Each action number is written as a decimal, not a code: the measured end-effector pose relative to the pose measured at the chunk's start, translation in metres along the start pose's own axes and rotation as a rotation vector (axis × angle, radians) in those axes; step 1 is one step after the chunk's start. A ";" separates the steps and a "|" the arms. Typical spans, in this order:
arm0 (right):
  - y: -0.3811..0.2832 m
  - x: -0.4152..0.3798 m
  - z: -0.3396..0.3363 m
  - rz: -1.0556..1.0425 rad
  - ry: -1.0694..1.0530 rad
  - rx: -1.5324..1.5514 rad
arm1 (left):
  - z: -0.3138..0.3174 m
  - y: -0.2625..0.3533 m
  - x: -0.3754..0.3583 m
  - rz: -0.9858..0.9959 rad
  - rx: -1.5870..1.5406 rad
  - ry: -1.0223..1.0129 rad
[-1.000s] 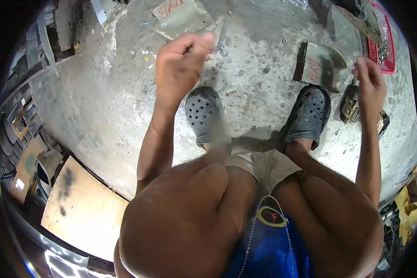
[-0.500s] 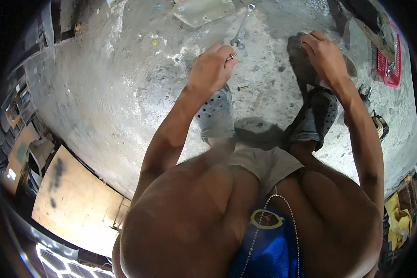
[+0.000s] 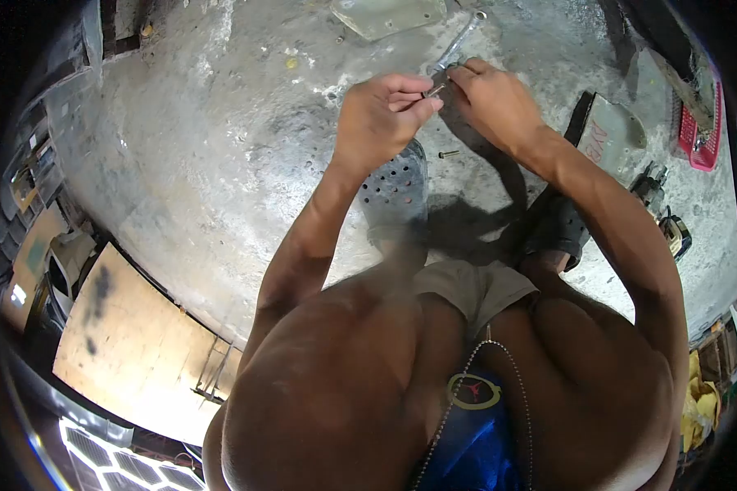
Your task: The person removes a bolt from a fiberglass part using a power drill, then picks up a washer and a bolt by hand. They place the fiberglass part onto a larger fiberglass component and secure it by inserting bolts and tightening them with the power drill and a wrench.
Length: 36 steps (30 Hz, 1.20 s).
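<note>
My left hand (image 3: 375, 119), pinching a metal piece (image 3: 437, 90); my right hand (image 3: 501, 105), newly drawn beside it, grip unclear; wrench (image 3: 461, 41) beyond.

This looks like a workshop: a wrench (image 3: 458, 45) and a bolt (image 3: 449, 154) lie on the stained, rough concrete floor (image 3: 188, 164), near a marked metal plate (image 3: 612, 135) and a red plastic basket (image 3: 715, 139), with scrap piled along the edges.
</note>
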State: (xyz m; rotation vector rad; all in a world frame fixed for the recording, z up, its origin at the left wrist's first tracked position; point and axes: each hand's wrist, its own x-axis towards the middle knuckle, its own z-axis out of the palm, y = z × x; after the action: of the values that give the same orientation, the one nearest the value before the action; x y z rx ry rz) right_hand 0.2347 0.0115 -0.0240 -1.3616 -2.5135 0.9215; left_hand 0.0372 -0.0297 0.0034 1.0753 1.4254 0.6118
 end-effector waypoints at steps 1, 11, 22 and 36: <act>-0.001 0.000 0.003 0.002 0.001 0.003 | 0.001 -0.001 -0.001 0.066 0.029 0.030; 0.014 -0.005 -0.002 0.066 -0.084 0.034 | 0.000 -0.005 0.003 0.203 0.150 0.027; 0.004 -0.027 -0.026 0.525 -0.229 1.030 | 0.020 0.005 0.001 0.084 0.153 -0.065; -0.001 -0.032 -0.052 0.541 -0.272 1.238 | 0.019 0.020 0.001 -0.056 -0.173 -0.222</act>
State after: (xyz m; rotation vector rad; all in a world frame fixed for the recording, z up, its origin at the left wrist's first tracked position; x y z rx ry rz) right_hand 0.2728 0.0092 0.0233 -1.3933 -1.0611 2.2866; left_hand 0.0605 -0.0239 0.0170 0.9326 1.1837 0.5475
